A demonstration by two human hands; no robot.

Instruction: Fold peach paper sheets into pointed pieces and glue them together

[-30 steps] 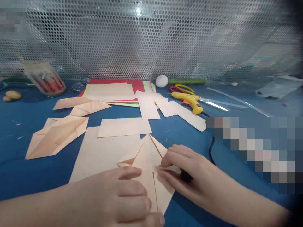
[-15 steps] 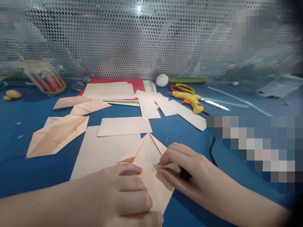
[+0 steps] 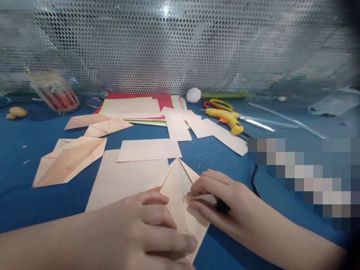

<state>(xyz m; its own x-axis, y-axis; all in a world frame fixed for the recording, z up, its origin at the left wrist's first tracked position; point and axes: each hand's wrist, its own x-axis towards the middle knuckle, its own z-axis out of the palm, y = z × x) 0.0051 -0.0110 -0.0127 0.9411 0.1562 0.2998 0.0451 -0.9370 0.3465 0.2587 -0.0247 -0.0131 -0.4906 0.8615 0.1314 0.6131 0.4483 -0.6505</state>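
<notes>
A cream sheet of paper (image 3: 180, 183), folded to a point at its far end, lies in front of me with creased flaps along its middle. My left hand (image 3: 152, 228) rests on its left side, fingers apart and slightly bent, pressing near the centre crease; part of the left flap is hidden beneath. On the right side, a small flap is pinched between the thumb and fingers of my right hand (image 3: 216, 195). Under the folded piece, a flat cream sheet (image 3: 120, 180) lies to the left, with a smaller cream rectangle (image 3: 149, 150) overlapping its far edge.
Folded paper pieces (image 3: 70, 161) lie at left. Cream strips (image 3: 180, 125) and a coloured paper stack (image 3: 137, 95) are farther back. At right are a yellow glue gun (image 3: 227, 118) with a black cable, and scissors (image 3: 219, 105). A jar (image 3: 56, 92) stands before the perforated metal screen (image 3: 157, 48).
My left hand's fingers have shifted over the paper and stretch farther right along the crease. The right hand keeps its pinch on the flap. The view has shifted slightly.
</notes>
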